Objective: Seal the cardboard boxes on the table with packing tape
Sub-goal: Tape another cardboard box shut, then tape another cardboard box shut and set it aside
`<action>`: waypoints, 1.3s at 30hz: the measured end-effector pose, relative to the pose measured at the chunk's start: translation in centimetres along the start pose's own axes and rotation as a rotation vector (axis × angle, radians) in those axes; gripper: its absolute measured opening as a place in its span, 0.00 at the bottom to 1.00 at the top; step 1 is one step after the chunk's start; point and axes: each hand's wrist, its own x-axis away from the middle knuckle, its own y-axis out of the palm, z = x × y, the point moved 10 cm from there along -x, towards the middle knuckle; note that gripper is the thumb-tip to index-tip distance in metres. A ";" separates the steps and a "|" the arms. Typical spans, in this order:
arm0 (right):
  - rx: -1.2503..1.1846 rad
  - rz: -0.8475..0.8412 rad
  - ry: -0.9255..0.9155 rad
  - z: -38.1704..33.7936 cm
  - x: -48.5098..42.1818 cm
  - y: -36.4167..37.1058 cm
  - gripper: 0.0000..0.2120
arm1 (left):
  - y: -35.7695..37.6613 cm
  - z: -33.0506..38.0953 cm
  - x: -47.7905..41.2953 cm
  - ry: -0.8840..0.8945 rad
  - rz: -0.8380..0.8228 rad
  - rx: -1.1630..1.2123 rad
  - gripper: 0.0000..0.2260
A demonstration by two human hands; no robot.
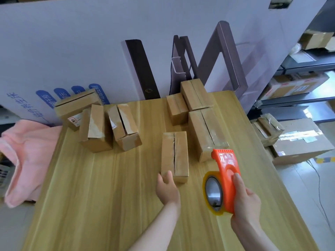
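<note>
Your left hand [167,189] is at the near left corner of the middle box [175,156], fingers pretty relaxed and just touching the cardboard, not wrapped round it. That box lies flat on the wooden worktop [108,187] and its top seam is gaping open along the whole length. Just right of the box and a bit nearer to you, your right hand [244,201] is curled tight round the orange tape dispenser [225,178], thumb lying up its side. The yellowish tape roll [213,193] sits in it, and the toothed end points away from you, clear of the box. Behind and right of the box there's a bigger box [206,133], seam also split, with shiny tape on its near end. Further behind stand two more boxes [195,95]. Well left of the middle box is a cluster of three boxes [97,127], and further left a pink cloth [27,151] droops off the worktop edge.
</note>
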 end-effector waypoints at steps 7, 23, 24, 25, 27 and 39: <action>0.015 0.010 -0.024 -2.2 -4.8 -0.6 0.23 | 4.8 3.5 -4.3 0.006 0.081 -0.036 0.24; 0.065 -0.062 0.015 -1.9 -7.5 1.0 0.21 | 8.9 5.2 -6.1 -0.050 0.051 -0.080 0.29; 0.065 -0.072 0.014 -1.8 -7.1 1.5 0.20 | 8.3 5.5 -6.3 -0.026 0.031 -0.070 0.30; 0.064 -0.084 0.016 -1.7 -6.7 2.1 0.20 | 7.5 6.2 -6.6 0.010 0.022 -0.056 0.30; 0.060 -0.116 0.015 -1.4 -5.9 3.7 0.20 | 4.8 8.2 -7.7 0.126 0.044 -0.056 0.29; 0.013 -0.063 0.016 0.6 1.8 7.9 0.23 | -4.7 15.8 -24.2 0.125 0.108 -0.670 0.50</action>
